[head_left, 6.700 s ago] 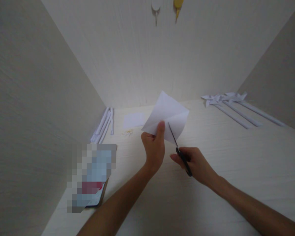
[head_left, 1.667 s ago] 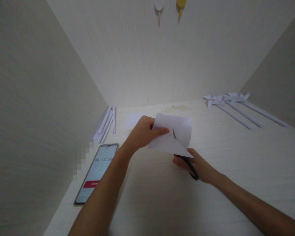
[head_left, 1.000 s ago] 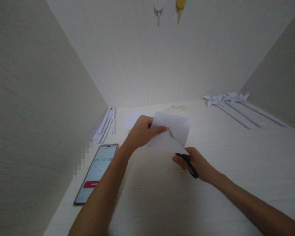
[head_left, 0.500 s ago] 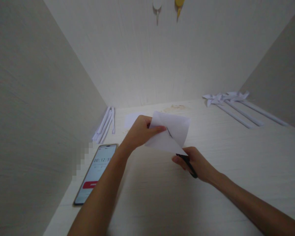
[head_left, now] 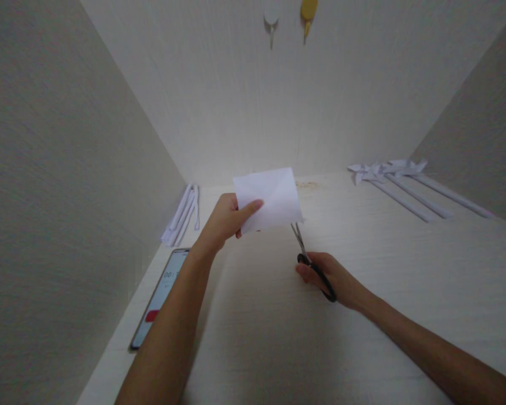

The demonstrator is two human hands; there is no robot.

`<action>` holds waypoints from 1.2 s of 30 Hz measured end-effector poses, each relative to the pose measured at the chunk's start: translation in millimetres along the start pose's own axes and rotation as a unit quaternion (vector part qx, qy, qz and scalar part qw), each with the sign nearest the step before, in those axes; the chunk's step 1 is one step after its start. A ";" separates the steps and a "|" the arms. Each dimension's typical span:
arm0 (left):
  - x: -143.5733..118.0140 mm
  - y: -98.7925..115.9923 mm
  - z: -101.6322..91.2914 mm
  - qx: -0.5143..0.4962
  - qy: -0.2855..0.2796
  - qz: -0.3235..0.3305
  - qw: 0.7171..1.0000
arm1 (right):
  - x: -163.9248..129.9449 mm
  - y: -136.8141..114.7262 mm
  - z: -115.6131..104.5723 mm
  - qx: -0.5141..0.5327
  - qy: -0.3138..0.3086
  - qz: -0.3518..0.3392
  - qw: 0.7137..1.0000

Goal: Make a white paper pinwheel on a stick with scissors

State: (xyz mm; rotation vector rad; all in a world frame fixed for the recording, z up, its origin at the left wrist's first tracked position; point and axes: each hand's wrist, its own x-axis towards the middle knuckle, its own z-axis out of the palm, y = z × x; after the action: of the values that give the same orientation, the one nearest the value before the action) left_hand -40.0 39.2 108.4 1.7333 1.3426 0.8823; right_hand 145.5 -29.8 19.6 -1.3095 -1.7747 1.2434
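Note:
My left hand pinches a white sheet of paper by its left side, thumb on top and fingers behind. The paper is held up over the white tabletop, with a faint diagonal crease across it. In my right hand is a pair of scissors with black handles, the fingers wrapped around the loops. Its blades are slightly parted and point up toward the paper's lower right corner. Whether the tips touch the paper I cannot tell.
A phone with a timer lies at the left, partly behind my left forearm. Several folded white paper strips rest along the left wall. Three paper sticks with pinwheel-like tops lie at the back right. Two hooks hang on the back wall.
The paper has moved left and up and turned flat toward me, coming away from the scissor blades. My left hand shifted left with it; the right hand stayed nearly in place.

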 end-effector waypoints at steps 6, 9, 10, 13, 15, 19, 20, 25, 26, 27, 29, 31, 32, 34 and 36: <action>1.5 2.5 14.4 -0.093 0.092 0.008 0.991 | 2.7 1.5 -0.2 0.014 0.073 -0.008 0.997; 3.3 0.7 24.0 -0.137 0.067 -0.017 0.988 | 1.5 -1.3 -0.1 0.009 0.058 -0.006 0.998; 3.5 0.4 27.2 -0.151 0.066 -0.027 0.986 | 1.1 -2.1 0.0 0.007 0.054 -0.006 0.999; 2.9 0.2 35.8 -0.186 0.066 -0.045 0.979 | 0.6 -2.9 0.4 0.002 0.046 -0.004 0.999; 1.6 0.4 40.4 -0.195 0.059 -0.042 0.978 | 0.7 -2.1 0.7 -0.003 0.045 -0.004 0.999; -0.6 -0.6 47.9 -0.175 0.060 -0.023 0.982 | 0.8 -0.8 1.0 -0.016 0.048 -0.007 0.999; -0.9 -1.0 49.5 -0.175 0.067 -0.023 0.982 | 0.7 -0.8 1.0 -0.018 0.046 -0.005 0.999; -2.1 -2.6 57.0 -0.229 0.076 -0.039 0.970 | 0.4 -2.6 0.6 -0.021 0.036 0.008 0.999; -2.4 -2.6 58.1 -0.239 0.070 -0.043 0.968 | 0.6 -2.9 0.5 -0.022 0.035 0.010 0.999; -2.7 -2.6 59.0 -0.246 0.066 -0.046 0.966 | 0.7 -3.3 0.4 -0.023 0.036 0.011 0.999; -3.4 -2.4 60.6 -0.252 0.063 -0.051 0.964 | 1.2 -3.6 0.3 -0.028 0.039 0.011 0.999; -4.1 -2.1 61.8 -0.255 0.063 -0.054 0.963 | 1.6 -3.7 0.3 -0.030 0.042 0.010 0.999; -4.4 -2.0 62.4 -0.256 0.064 -0.055 0.963 | 1.8 -3.7 0.3 -0.032 0.042 0.009 0.999; -5.1 -1.6 63.2 -0.258 0.068 -0.058 0.962 | 1.9 -3.6 0.3 -0.035 0.042 0.007 0.998; -5.6 -1.1 63.7 -0.259 0.072 -0.059 0.961 | 2.0 -3.7 0.4 -0.039 0.045 0.008 0.998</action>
State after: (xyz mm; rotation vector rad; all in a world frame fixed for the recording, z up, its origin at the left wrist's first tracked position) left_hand 13.7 24.3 76.9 1.1941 1.1565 1.1842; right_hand 143.1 -28.3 22.7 -1.4027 -1.7676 1.1166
